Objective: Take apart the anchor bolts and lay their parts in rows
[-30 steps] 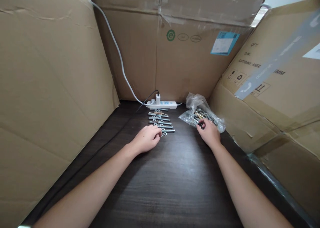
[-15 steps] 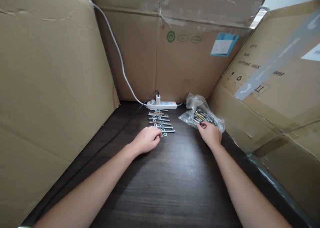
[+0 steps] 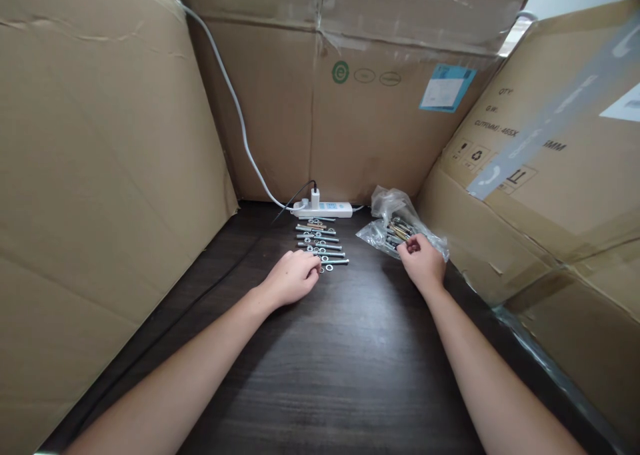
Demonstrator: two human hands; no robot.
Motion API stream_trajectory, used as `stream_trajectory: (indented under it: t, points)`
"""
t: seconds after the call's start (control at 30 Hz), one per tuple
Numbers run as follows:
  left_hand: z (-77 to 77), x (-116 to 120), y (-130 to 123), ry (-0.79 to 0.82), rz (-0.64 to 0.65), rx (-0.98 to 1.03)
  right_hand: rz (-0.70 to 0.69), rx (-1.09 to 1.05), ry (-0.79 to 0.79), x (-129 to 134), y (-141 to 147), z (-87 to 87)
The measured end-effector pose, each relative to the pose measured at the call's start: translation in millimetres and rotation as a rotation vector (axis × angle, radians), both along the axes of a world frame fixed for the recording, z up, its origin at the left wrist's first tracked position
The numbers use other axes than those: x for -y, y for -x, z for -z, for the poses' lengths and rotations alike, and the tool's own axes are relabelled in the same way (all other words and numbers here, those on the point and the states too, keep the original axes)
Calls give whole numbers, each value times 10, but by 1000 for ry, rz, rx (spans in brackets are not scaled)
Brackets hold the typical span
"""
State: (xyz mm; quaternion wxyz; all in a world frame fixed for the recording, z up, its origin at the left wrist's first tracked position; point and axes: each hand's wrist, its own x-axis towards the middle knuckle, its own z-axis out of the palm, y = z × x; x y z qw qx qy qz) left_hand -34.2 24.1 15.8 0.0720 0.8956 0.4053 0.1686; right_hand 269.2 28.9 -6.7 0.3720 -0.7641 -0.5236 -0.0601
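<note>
Several silver bolts point(image 3: 330, 247) lie crosswise in a column on the dark table point(image 3: 320, 375), with small washers point(image 3: 329, 268) among them. At the near left end of the column rests my left hand point(image 3: 293, 276), its fingers curled; whatever is between the fingertips is hidden. My right hand point(image 3: 423, 263) is at the near side of a clear plastic bag point(image 3: 395, 202) that holds loose bolts point(image 3: 400, 228). Thumb and fingertips come together over the bag's contents, and I cannot make out what they grip.
A white power strip point(image 3: 340, 209) with a plug lies behind the bolts. Its white cable climbs the back cardboard point(image 3: 270, 108); a black cable point(image 3: 200, 298) crosses the table at left. Cardboard walls stand left point(image 3: 100, 175) and right point(image 3: 560, 215).
My right hand has risen slightly, and its fingers have shifted over the bag's contents. My left hand has stayed nearly in place.
</note>
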Motion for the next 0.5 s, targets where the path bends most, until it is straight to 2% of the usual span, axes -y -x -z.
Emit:
stream_trajectory:
  t: [0.13,0.2,0.27,0.37,0.43,0.5]
  points:
    - [4,-4,-1,-8,10,9,-6,20,-88,49,28,-69]
    - [-4,-4,-3,-21,7,16,-67,7,-120,104,117,-128]
    - [-21,3,-6,-35,-3,30,-193,-11,-142,183,271,-186]
    - [-63,36,-19,-36,4,74,-457,-35,-157,331,579,-244]
    - [-94,72,-35,-16,50,107,-612,-57,-136,428,782,-257]
    - [-119,107,-53,5,112,127,-696,-126,-113,504,939,-253]
